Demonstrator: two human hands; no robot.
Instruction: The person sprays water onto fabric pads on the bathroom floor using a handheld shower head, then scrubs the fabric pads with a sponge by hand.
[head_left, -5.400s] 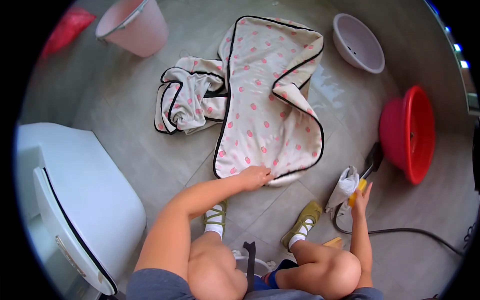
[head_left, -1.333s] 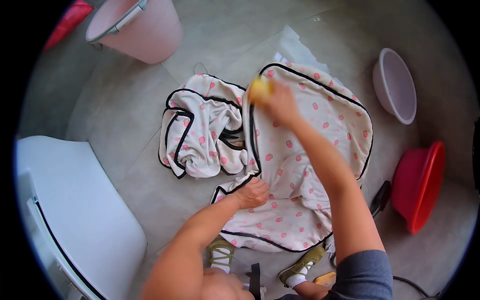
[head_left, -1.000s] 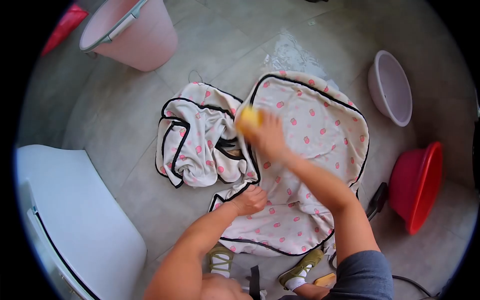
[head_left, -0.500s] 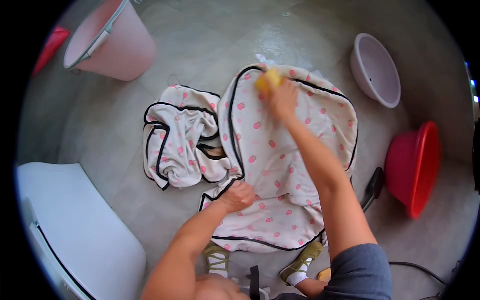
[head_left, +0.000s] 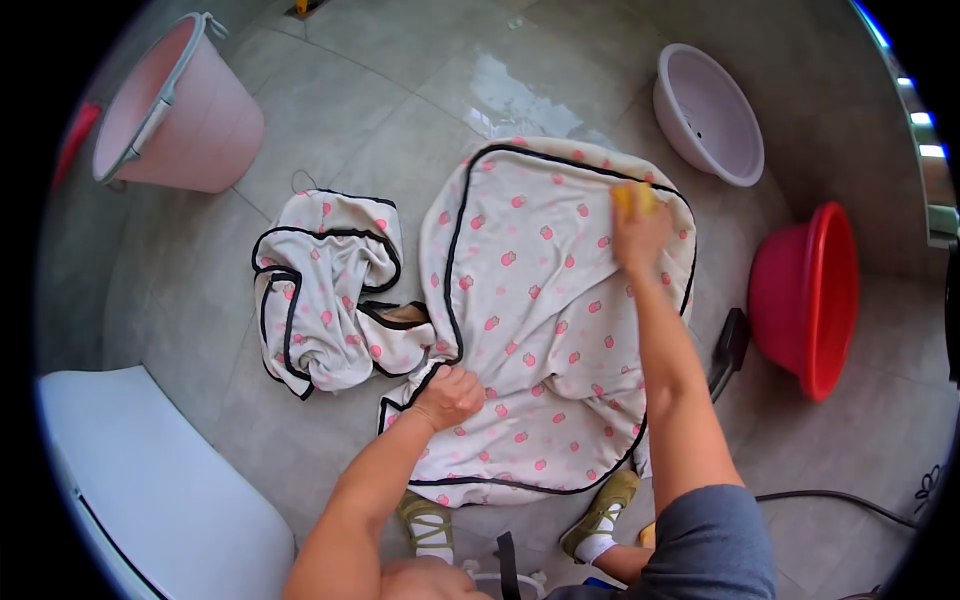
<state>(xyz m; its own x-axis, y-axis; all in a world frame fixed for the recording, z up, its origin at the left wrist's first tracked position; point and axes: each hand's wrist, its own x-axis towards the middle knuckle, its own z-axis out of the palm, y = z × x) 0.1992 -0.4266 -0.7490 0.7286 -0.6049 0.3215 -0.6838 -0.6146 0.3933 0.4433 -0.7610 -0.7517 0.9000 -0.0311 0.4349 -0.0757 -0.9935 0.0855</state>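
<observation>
Fabric (head_left: 560,300) with pink prints and black trim is lying spread, with some creases, on the grey tiled floor (head_left: 330,130), while the left hand (head_left: 452,397) is gripping its near-left edge, fingers curled closed around the cloth. The right hand (head_left: 641,240) is closing around a yellow object (head_left: 634,200) and pressing it to the far-right part near the trim, its fingers slightly blurred. A bunched patterned cloth (head_left: 330,330) is lying against the left side, a pink bucket (head_left: 205,135) is standing beyond it, and a red basin (head_left: 780,290) is tilting at the right.
</observation>
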